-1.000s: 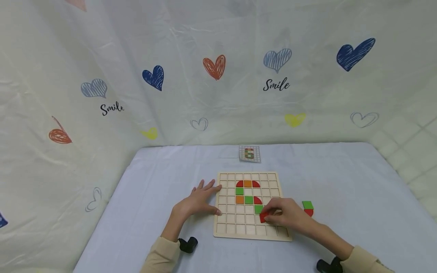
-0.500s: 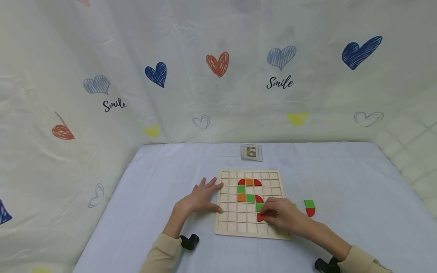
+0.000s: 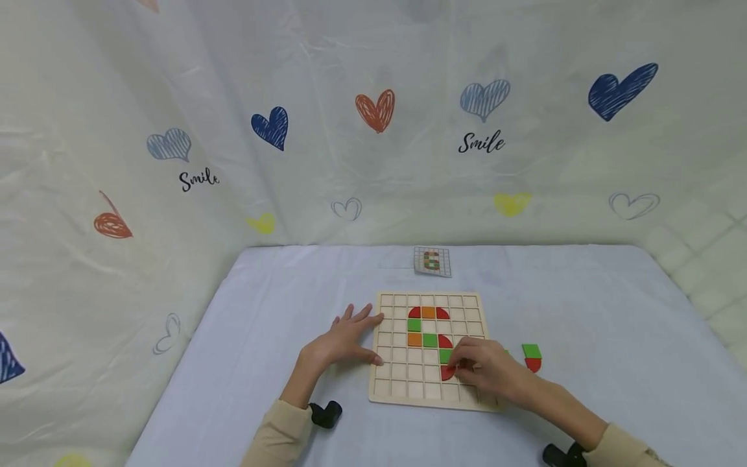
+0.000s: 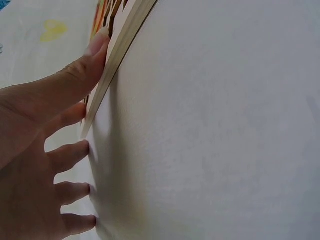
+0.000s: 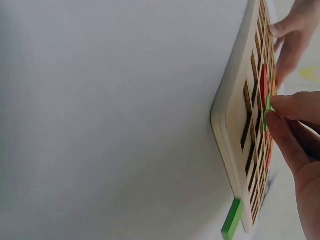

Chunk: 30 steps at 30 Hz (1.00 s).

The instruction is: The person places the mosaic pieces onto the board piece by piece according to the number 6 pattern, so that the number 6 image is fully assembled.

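Observation:
A square wooden grid board (image 3: 399, 389) lies on the white-covered table with red, orange and green tiles set in its cells. My left hand (image 3: 340, 340) has spread fingers; its thumb and forefinger touch the board's left edge, as the left wrist view also shows. Over the lower right of the board, my right hand (image 3: 490, 370) pinches a red quarter-circle tile (image 3: 446, 373) that sits in a cell below a green square tile (image 3: 445, 355). Its fingertips partly cover the red tile. In the right wrist view, the fingertips overlap the green tile (image 5: 268, 105).
A printed pattern card (image 3: 432, 262) lies behind the board. To the right are a loose green tile (image 3: 532, 351) and a red rounded tile (image 3: 533, 365). Another green tile (image 5: 231, 220) is by the board's right edge, mostly behind the right hand in the head view.
The red quarter-circle tile went from tilted in my right fingers to lying in its cell, between the first two head frames. My left hand stays at the board's edge.

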### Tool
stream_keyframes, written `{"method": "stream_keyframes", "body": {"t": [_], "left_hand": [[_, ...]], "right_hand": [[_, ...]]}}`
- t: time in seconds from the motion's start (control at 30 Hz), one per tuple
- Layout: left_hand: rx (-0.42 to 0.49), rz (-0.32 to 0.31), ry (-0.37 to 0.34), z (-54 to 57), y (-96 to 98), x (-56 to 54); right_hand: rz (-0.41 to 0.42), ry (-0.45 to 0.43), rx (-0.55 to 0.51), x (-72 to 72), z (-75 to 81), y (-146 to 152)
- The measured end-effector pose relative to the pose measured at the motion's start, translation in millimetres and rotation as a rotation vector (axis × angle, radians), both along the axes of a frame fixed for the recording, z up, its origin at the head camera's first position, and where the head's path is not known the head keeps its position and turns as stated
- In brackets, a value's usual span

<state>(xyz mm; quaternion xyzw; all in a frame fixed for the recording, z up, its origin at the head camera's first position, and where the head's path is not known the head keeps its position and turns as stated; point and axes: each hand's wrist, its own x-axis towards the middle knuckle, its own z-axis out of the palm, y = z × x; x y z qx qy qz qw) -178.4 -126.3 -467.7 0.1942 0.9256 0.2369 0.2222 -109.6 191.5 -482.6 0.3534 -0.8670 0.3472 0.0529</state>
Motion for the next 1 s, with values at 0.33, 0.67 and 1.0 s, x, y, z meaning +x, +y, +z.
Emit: {"method": "stream_keyframes", "body": {"t": [0.33,0.67,1.0], "left_hand": [[-0.007,-0.002,0.014,-0.7,-1.5,-0.2],[0.001,-0.004,0.004,2.6,0.4,-2.0],[-0.015,-0.010,0.005,3.6,-0.4,-1.3]], "right_hand": [[-0.109,0.013,0.047,-3.7,2.9,32.6],[-0.179,0.030,0.092,-6.2,3.1,59.1],[-0.278,-0.132,0.245,-7.1,4.1,69.7]]}}
